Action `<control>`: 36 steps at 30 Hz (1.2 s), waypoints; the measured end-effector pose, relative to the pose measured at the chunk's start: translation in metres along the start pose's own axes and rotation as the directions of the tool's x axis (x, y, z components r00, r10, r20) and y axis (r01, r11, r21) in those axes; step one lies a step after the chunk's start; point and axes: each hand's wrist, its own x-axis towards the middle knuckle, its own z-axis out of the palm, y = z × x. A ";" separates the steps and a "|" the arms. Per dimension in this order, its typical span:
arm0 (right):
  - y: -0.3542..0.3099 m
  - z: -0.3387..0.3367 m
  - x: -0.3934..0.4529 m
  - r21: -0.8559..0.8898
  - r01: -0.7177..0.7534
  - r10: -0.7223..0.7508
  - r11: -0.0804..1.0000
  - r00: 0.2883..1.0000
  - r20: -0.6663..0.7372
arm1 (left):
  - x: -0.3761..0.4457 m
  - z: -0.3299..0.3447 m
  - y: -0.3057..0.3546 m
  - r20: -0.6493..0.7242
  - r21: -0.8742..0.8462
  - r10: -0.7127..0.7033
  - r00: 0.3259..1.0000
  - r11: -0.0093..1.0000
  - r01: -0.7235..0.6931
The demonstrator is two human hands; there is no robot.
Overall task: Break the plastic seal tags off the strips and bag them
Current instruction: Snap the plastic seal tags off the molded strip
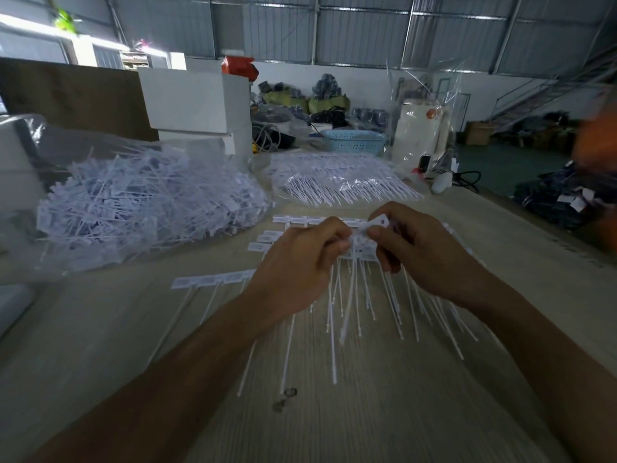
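Gripping one white plastic seal-tag strip (359, 243) between them, the left hand (300, 265) and right hand (417, 252) pinch it above the pale wooden table (367, 412), near the clear bag of loose tags (133, 202).

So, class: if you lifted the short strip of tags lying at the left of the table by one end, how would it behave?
The strip would probably feel light: it is thin plastic. Its long tails would likely droop, like those hanging below the hands. The joined heads look stiffer but may snap apart.
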 end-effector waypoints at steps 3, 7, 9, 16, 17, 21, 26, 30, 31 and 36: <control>0.000 -0.004 -0.001 -0.096 0.075 -0.075 0.992 0.997 0.005 | 0.002 0.002 0.000 0.001 -0.203 -0.072 0.997 0.977 0.071; 0.001 -0.012 0.000 -0.177 0.106 -0.111 0.978 0.994 -0.018 | 0.004 0.003 0.003 0.012 -0.339 -0.117 0.993 0.934 0.115; 0.004 -0.012 0.001 -0.219 0.099 -0.112 0.971 0.993 -0.049 | 0.005 0.004 0.004 0.031 -0.364 -0.116 0.993 0.924 0.119; 0.018 -0.043 0.000 -0.120 -0.178 0.113 0.977 0.903 -0.415 | 0.003 -0.001 0.004 -0.029 -0.307 -0.034 0.999 0.951 0.024; 0.015 -0.042 -0.001 -0.031 -0.191 0.167 0.981 0.918 -0.359 | 0.004 0.000 0.004 -0.068 -0.287 -0.044 0.997 0.958 0.023; -0.004 -0.002 -0.003 0.226 -0.237 0.227 0.945 0.971 0.071 | 0.002 0.004 0.005 -0.127 -0.218 -0.055 0.990 0.976 0.026; -0.012 0.013 -0.001 0.311 -0.252 0.231 0.917 0.967 0.103 | 0.002 0.005 0.005 -0.200 -0.164 -0.005 0.980 0.986 -0.029; -0.006 0.009 -0.002 0.352 -0.275 0.243 0.895 0.961 0.133 | 0.004 0.005 0.005 -0.185 -0.109 0.028 0.982 0.993 -0.049; -0.005 0.007 -0.001 0.381 -0.281 0.252 0.881 0.960 0.125 | 0.004 0.003 0.004 -0.155 -0.109 0.031 0.987 0.993 -0.048; -0.001 -0.001 0.000 0.424 -0.319 0.340 0.847 0.940 0.029 | 0.002 -0.001 -0.004 -0.073 0.126 0.053 0.996 0.991 -0.043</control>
